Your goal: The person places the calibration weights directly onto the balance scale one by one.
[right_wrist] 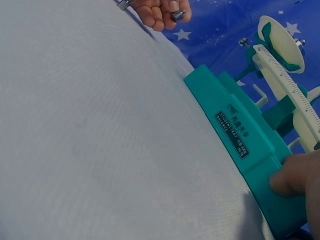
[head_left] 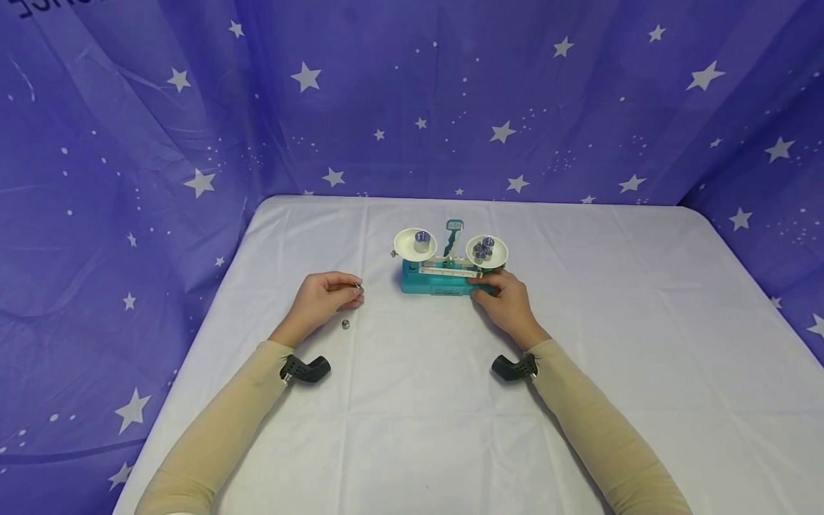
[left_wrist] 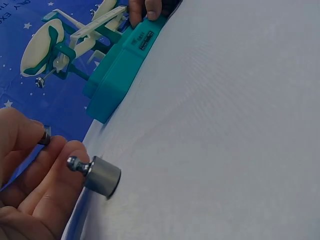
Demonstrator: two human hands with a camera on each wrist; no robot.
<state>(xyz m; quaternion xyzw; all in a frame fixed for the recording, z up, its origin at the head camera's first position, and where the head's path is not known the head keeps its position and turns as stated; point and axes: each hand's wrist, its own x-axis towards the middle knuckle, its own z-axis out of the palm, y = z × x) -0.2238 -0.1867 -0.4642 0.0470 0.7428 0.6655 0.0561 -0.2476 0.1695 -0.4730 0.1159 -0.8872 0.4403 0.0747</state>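
My left hand (head_left: pixel 325 295) pinches a small metal weight (left_wrist: pixel 46 136) between thumb and fingertips, left of the tray balance. Another knobbed weight (left_wrist: pixel 104 177) stands on the table just in front of that hand. The green tray balance (head_left: pixel 425 285) is held at the right end of its base by my right hand (head_left: pixel 508 302), thumb against the front face (right_wrist: pixel 282 182). On its left pan (head_left: pixel 403 247) sits one larger weight (head_left: pixel 422 243). The right pan (head_left: pixel 499 259) bears several smaller weights (head_left: pixel 483 251).
A white cloth (head_left: pixel 425 429) covers the table. Behind it hangs a purple curtain (head_left: pixel 399 93) with white stars. A black wrist camera mount (head_left: pixel 307 369) sticks out from the left sleeve, and a matching mount (head_left: pixel 513 368) from the right one.
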